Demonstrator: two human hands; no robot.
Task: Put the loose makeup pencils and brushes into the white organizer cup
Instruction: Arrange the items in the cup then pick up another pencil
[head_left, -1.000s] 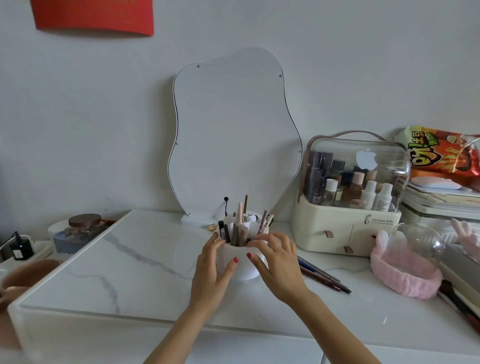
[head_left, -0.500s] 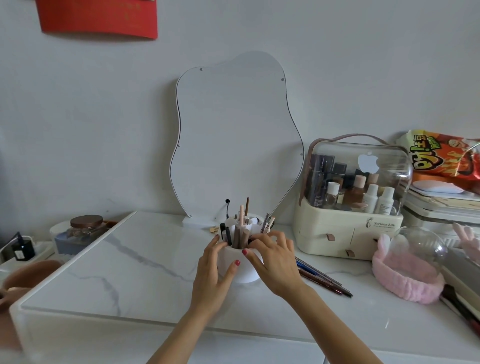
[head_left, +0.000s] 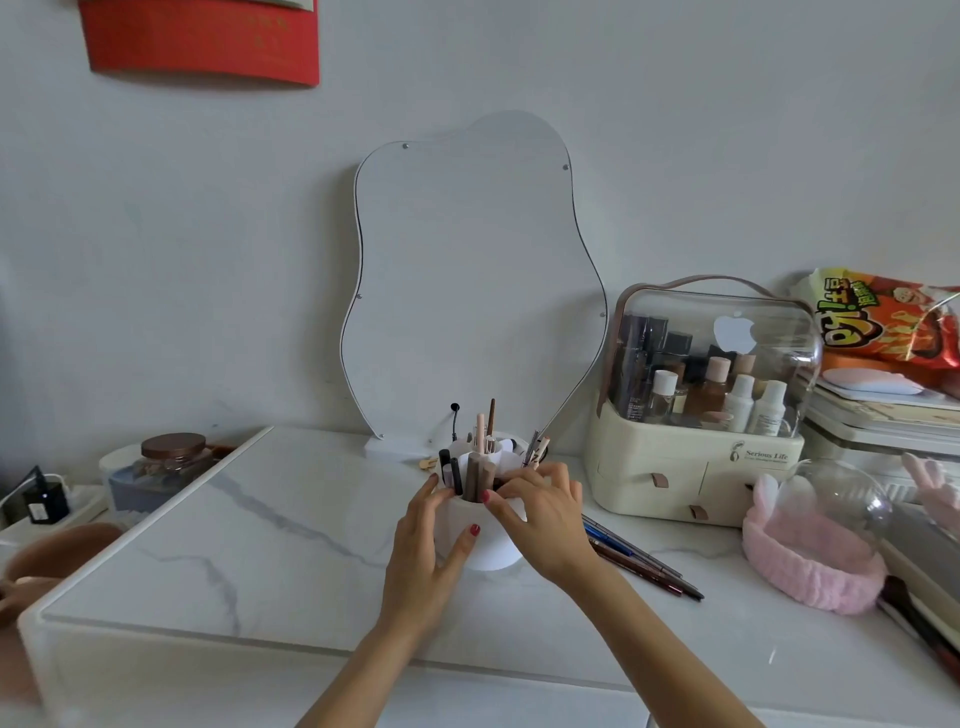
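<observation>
The white organizer cup (head_left: 491, 548) stands on the marble tabletop in front of the mirror, with several pencils, tubes and brushes (head_left: 477, 467) upright in its compartments. My left hand (head_left: 422, 551) wraps the cup's left side, thumb across its front. My right hand (head_left: 545, 519) holds the right side, fingers curled over the rim. Several loose makeup pencils (head_left: 641, 561) lie flat on the table just right of the cup, behind my right wrist.
A wavy mirror (head_left: 467, 280) leans on the wall behind the cup. A cream cosmetics case (head_left: 696, 467) with a clear lid stands to the right, with a pink headband (head_left: 810, 566) in front of it. A lidded jar (head_left: 166, 462) sits off the table's left edge.
Both hands stay on the cup. My right fingers have crept a little further over the rim, and the view has tilted slightly.
</observation>
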